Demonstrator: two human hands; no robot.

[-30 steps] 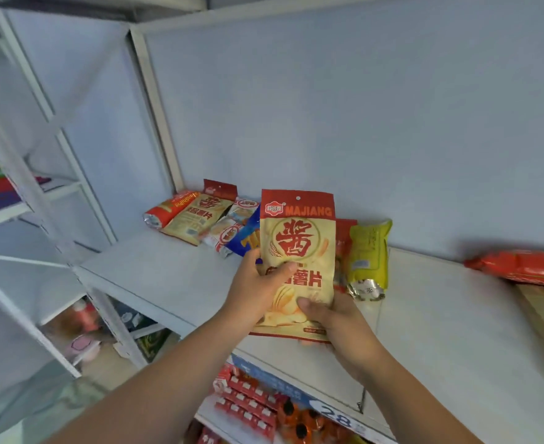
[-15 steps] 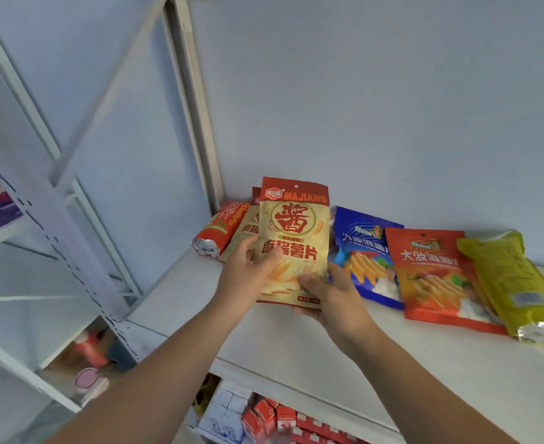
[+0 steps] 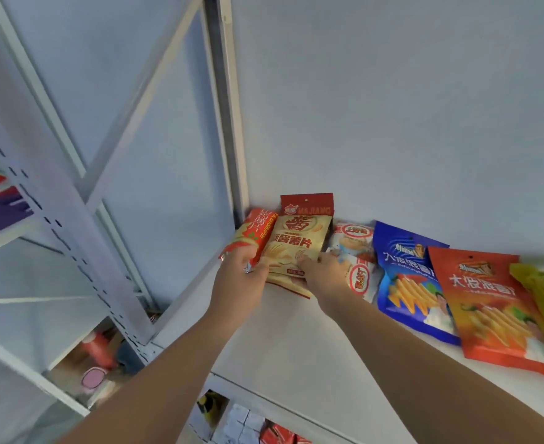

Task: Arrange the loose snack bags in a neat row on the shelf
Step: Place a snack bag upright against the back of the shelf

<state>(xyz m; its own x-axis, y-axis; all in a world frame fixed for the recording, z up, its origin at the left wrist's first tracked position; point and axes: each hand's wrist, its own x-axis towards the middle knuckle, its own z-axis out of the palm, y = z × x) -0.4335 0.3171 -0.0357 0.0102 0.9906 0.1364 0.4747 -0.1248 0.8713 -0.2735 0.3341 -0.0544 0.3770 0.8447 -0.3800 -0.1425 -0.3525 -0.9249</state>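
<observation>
Cream chip bag [image 3: 299, 245], moved back, is now leaning beside red bag [image 3: 255, 230] | left hand [image 3: 242, 282], right hand [image 3: 323, 274] are gripping its base; row is filling.

Your left grip [image 3: 238, 278] clasps the bottom of the orange-red bag [image 3: 255, 232]. Your right grip [image 3: 323, 274] pinches the beige Majiang bag [image 3: 299, 241] touching it, both leaning against the wall on the shelf [image 3: 296, 344].

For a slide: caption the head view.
Right hand grips a cream chip bag on the shelf, left hand at the red bag beside it.
</observation>
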